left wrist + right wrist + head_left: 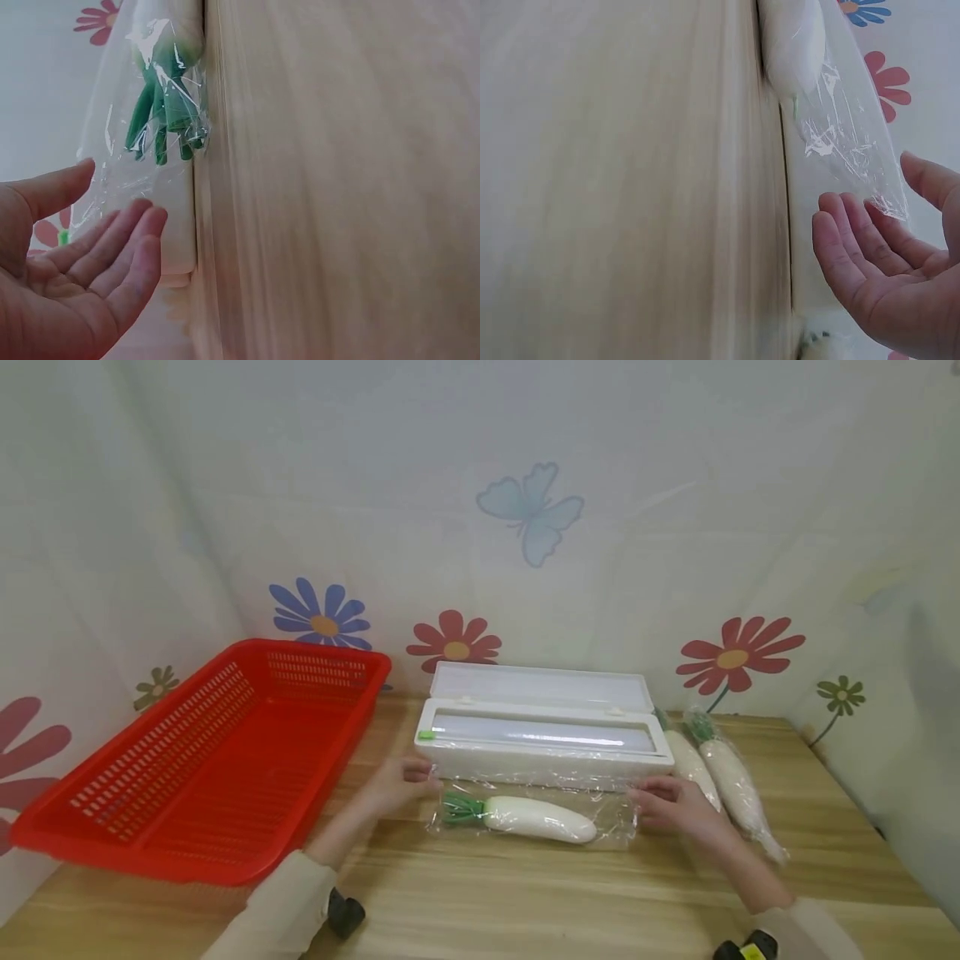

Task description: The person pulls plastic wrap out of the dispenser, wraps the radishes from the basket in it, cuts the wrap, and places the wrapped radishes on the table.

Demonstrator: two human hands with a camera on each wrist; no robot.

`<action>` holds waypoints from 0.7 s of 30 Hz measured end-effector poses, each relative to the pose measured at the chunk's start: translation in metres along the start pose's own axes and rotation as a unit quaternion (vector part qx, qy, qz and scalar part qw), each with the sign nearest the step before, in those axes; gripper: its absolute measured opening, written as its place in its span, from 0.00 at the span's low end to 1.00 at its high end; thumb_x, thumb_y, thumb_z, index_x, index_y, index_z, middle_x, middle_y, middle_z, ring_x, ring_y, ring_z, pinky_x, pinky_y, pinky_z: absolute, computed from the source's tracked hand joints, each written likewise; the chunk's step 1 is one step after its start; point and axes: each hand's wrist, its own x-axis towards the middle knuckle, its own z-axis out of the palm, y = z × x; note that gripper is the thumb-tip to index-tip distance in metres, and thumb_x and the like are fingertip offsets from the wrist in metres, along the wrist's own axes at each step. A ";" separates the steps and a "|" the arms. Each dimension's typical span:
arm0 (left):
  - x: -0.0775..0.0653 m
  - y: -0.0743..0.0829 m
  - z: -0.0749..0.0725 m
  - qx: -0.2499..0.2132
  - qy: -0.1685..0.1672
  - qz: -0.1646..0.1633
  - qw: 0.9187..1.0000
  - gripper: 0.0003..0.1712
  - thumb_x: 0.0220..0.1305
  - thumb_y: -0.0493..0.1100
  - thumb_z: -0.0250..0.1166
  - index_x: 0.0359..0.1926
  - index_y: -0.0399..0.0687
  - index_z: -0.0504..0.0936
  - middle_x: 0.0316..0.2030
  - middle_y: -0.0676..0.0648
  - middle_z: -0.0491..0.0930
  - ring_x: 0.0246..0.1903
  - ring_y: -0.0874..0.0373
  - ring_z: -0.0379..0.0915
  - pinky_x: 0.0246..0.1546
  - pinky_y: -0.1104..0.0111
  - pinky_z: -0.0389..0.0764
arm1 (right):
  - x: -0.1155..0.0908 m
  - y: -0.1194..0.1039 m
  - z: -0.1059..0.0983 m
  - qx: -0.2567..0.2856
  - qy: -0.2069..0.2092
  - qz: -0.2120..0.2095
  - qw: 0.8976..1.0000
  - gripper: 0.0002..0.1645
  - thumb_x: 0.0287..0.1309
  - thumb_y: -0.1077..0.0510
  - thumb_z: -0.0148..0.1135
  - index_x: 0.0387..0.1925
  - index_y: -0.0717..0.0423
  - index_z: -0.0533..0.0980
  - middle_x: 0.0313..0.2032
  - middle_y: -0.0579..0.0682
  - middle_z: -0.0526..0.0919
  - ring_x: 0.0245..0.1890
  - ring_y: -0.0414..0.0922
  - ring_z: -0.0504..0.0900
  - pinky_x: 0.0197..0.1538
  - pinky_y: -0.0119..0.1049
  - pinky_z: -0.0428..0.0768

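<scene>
A white radish (536,819) with short green stalks (161,105) lies on the table, with clear plastic film (611,822) around it. Right behind it stands a white cling film dispenser (525,767), its lid (540,687) raised. My left hand (405,783) is beside the stalk end; thumb and fingers are spread apart with nothing between them in the left wrist view. Past the radish's tip is my right hand (670,806), its fingers loosely bent and the thumb apart. The film's end (881,199) reaches these fingers in the right wrist view; whether they touch, I cannot tell.
On the left of the wooden table (525,902) sits a large red plastic basket (330,777). Two more white radishes lie at the right, one of them, the film-wrapped radish (731,777), farther out. A flower-patterned cloth (600,593) hangs behind the table.
</scene>
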 end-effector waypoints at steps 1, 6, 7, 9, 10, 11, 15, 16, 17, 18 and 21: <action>0.000 0.000 0.000 -0.004 -0.004 -0.006 1.000 0.21 0.55 0.38 0.65 0.46 0.27 0.75 0.38 0.37 0.80 0.41 0.46 0.76 0.43 0.60 0.77 | 0.001 0.000 0.001 0.008 -0.002 0.000 1.000 0.29 0.59 0.59 0.57 0.52 0.80 0.64 0.42 0.61 0.80 0.34 0.37 0.81 0.40 0.35 0.80; 0.000 0.001 0.002 -0.007 -0.003 -0.015 1.000 0.15 0.53 0.36 0.65 0.42 0.29 0.79 0.33 0.41 0.81 0.34 0.54 0.77 0.37 0.65 0.78 | 0.005 0.002 0.004 0.024 -0.019 -0.003 1.000 0.29 0.55 0.63 0.59 0.52 0.81 0.63 0.37 0.57 0.82 0.32 0.38 0.81 0.38 0.34 0.80; -0.001 0.001 0.002 -0.008 -0.003 -0.016 1.000 0.14 0.53 0.36 0.65 0.41 0.30 0.79 0.32 0.43 0.81 0.33 0.55 0.77 0.36 0.65 0.78 | 0.005 0.003 0.004 0.024 -0.021 -0.003 0.999 0.29 0.55 0.63 0.59 0.51 0.82 0.63 0.35 0.54 0.82 0.31 0.38 0.81 0.37 0.34 0.80; -0.003 0.001 0.002 -0.012 -0.009 -0.011 1.000 0.13 0.53 0.35 0.65 0.39 0.31 0.80 0.32 0.43 0.81 0.32 0.56 0.77 0.34 0.66 0.78 | 0.004 0.003 0.003 0.026 -0.028 -0.008 0.999 0.28 0.54 0.65 0.59 0.51 0.83 0.62 0.33 0.50 0.82 0.30 0.38 0.81 0.36 0.34 0.81; -0.005 0.002 0.001 -0.012 -0.013 -0.006 1.000 0.12 0.53 0.35 0.65 0.39 0.31 0.80 0.31 0.43 0.81 0.31 0.57 0.77 0.33 0.66 0.78 | 0.002 0.004 0.002 0.026 -0.033 -0.014 0.999 0.28 0.54 0.66 0.59 0.50 0.83 0.62 0.32 0.49 0.82 0.30 0.38 0.82 0.36 0.33 0.81; -0.006 0.001 0.001 -0.013 -0.017 -0.001 1.000 0.12 0.53 0.35 0.65 0.39 0.32 0.80 0.31 0.43 0.81 0.31 0.57 0.77 0.32 0.66 0.78 | 0.001 0.004 0.001 0.026 -0.036 -0.020 0.999 0.28 0.54 0.66 0.59 0.50 0.84 0.61 0.31 0.49 0.82 0.30 0.38 0.82 0.35 0.33 0.81; -0.012 0.001 -0.003 -0.014 -0.041 0.027 0.999 0.12 0.52 0.34 0.65 0.39 0.32 0.81 0.31 0.41 0.82 0.29 0.58 0.76 0.30 0.68 0.77 | -0.005 0.006 -0.001 0.028 -0.057 -0.057 0.996 0.28 0.55 0.67 0.58 0.50 0.84 0.61 0.31 0.48 0.82 0.31 0.39 0.82 0.36 0.35 0.81; -0.013 0.000 -0.003 -0.016 -0.045 0.034 0.998 0.12 0.52 0.34 0.65 0.38 0.31 0.81 0.31 0.41 0.82 0.29 0.59 0.76 0.29 0.69 0.77 | -0.006 0.006 -0.001 0.030 -0.064 -0.066 0.995 0.27 0.55 0.67 0.58 0.49 0.84 0.61 0.31 0.47 0.82 0.31 0.39 0.82 0.36 0.35 0.81; -0.014 0.000 -0.004 -0.019 -0.049 0.039 0.998 0.12 0.52 0.34 0.65 0.38 0.31 0.81 0.31 0.41 0.82 0.28 0.60 0.75 0.29 0.70 0.77 | -0.007 0.007 -0.001 0.032 -0.069 -0.076 0.994 0.26 0.55 0.67 0.57 0.49 0.84 0.62 0.31 0.46 0.83 0.31 0.39 0.82 0.36 0.35 0.81; -0.015 0.000 -0.004 -0.022 -0.053 0.047 0.997 0.11 0.52 0.33 0.65 0.38 0.29 0.81 0.31 0.40 0.82 0.28 0.60 0.76 0.28 0.70 0.77 | -0.008 0.007 -0.002 0.035 -0.075 -0.084 0.993 0.24 0.55 0.68 0.57 0.47 0.84 0.64 0.31 0.45 0.83 0.32 0.39 0.82 0.36 0.35 0.81; -0.017 0.001 -0.005 -0.024 -0.057 0.062 0.996 0.09 0.51 0.30 0.65 0.35 0.27 0.81 0.29 0.38 0.82 0.26 0.61 0.75 0.27 0.71 0.76 | -0.011 0.010 -0.004 0.041 -0.091 -0.106 0.989 0.15 0.54 0.69 0.57 0.42 0.77 0.72 0.32 0.43 0.84 0.32 0.38 0.82 0.36 0.34 0.81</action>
